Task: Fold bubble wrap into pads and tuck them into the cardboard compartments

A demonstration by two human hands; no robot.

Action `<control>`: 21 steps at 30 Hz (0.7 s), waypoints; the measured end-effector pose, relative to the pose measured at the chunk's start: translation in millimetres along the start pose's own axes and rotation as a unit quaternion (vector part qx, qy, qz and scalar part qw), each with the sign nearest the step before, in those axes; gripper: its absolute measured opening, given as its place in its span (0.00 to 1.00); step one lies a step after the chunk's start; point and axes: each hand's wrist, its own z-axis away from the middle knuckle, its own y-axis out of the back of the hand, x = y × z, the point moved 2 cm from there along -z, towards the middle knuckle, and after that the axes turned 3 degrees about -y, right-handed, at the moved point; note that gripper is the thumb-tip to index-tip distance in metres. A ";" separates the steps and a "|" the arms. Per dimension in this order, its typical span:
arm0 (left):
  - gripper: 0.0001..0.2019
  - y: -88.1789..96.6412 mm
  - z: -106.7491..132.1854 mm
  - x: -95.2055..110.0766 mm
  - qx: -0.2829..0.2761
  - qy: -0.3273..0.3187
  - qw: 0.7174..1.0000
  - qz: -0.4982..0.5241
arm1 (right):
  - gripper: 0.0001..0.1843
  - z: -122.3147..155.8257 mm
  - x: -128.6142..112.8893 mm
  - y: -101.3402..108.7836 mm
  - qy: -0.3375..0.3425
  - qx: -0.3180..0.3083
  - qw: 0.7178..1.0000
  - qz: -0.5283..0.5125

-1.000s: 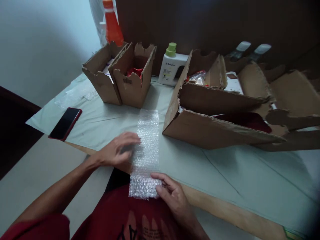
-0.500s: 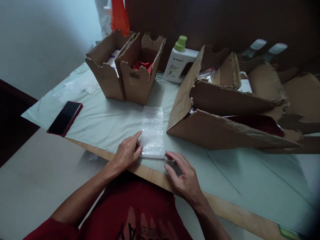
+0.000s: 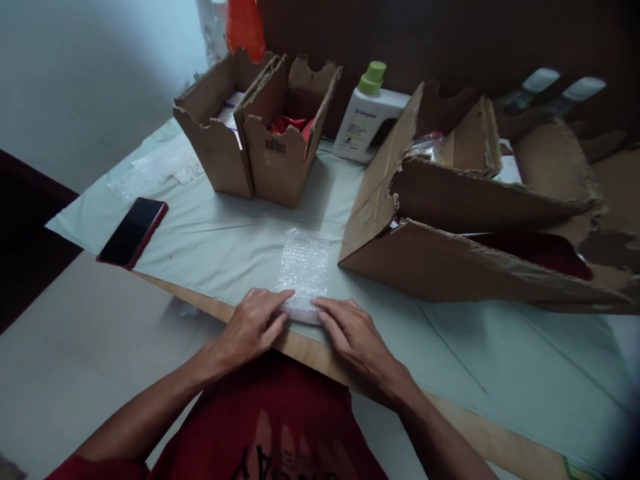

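A strip of clear bubble wrap (image 3: 304,268) lies on the pale cloth near the table's front edge. Its near end is doubled over into a thick fold. My left hand (image 3: 253,327) rests on the left of that fold, fingers stretched flat and pressing it. My right hand (image 3: 353,332) lies on the right of the fold, its fingers also laid flat on the wrap. Neither hand grips anything.
Two small open cardboard boxes (image 3: 260,133) stand behind, one with red contents. A large torn cardboard box (image 3: 450,247) lies to the right. A white bottle with a green cap (image 3: 367,113), an orange bottle (image 3: 245,27) and a red-cased phone (image 3: 133,231) are also on the table.
The bubble wrap hung over the table edge a second ago; its near end has been folded up onto the table. Both hands have come together onto the fold.
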 end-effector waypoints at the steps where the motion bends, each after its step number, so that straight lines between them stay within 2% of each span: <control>1: 0.20 -2.5 -2.0 -3.8 0.003 0.021 1.000 0.000 | 0.14 0.9 0.4 1.0 -0.007 0.027 0.999 0.014; 3: 0.18 -8.0 -7.5 -11.4 -0.001 0.054 0.998 -0.022 | 0.14 3.9 0.9 2.5 0.003 0.099 0.993 0.070; 5: 0.18 -12.4 -12.5 -16.7 -0.014 0.076 0.995 -0.062 | 0.13 7.1 0.5 1.2 0.041 0.127 0.984 0.118; 7: 0.18 -13.1 -14.6 -17.6 -0.010 0.083 0.992 -0.091 | 0.14 7.8 0.3 -3.3 0.079 0.094 0.983 0.137; 9: 0.18 -9.7 -12.9 -13.2 0.010 0.061 0.993 -0.098 | 0.15 5.6 0.6 -8.1 0.092 0.053 0.985 0.140; 12: 0.17 -0.9 -5.2 -2.0 0.000 -0.009 0.998 -0.069 | 0.16 1.0 0.8 -9.7 0.066 0.022 0.993 0.097; 15: 0.17 6.1 -0.4 2.5 -0.034 -0.018 0.999 -0.017 | 0.16 1.9 -0.8 -6.0 0.026 -0.020 0.999 0.024; 16: 0.17 6.7 -1.6 1.0 -0.040 -0.007 0.999 -0.007 | 0.16 3.3 -1.5 -4.2 0.012 -0.022 1.000 0.017; 18: 0.16 4.6 -8.9 -6.2 -0.044 0.023 0.999 -0.019 | 0.16 6.0 -3.5 -0.7 -0.005 0.014 0.999 0.043; 21: 0.16 -3.5 -25.7 -21.4 -0.045 0.068 0.992 -0.095 | 0.18 5.3 -8.6 -0.8 0.022 0.070 0.990 0.123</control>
